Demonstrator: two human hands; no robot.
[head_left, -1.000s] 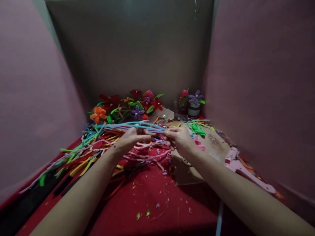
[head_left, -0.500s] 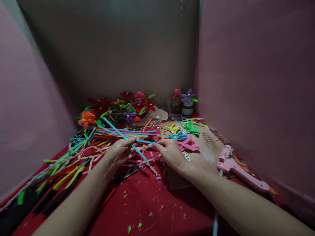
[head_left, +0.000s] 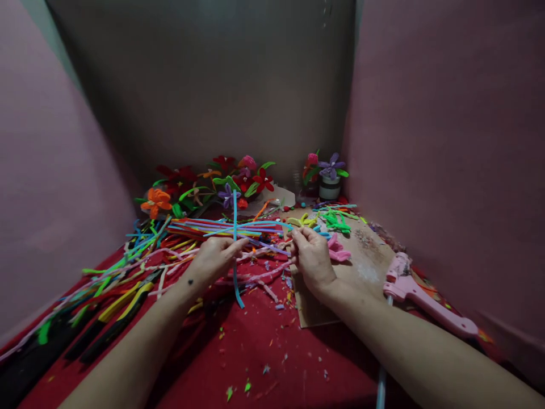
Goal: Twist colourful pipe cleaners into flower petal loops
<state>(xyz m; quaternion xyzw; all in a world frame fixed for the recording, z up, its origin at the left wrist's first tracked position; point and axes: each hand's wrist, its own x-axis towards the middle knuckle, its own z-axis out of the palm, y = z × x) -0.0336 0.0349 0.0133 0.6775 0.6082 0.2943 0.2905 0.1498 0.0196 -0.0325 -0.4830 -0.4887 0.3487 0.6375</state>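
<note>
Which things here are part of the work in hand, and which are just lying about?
In use:
- one blue pipe cleaner, in the left hand
- another blue pipe cleaner, in the right hand

Apparently lying about, untouched:
- pink glue gun
- pliers
- orange flower

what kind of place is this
Probably a small craft corner: bundled colorful pipe cleaners, fuzzy handmade-looking flowers at the back, and a pink glue gun on the right.
</note>
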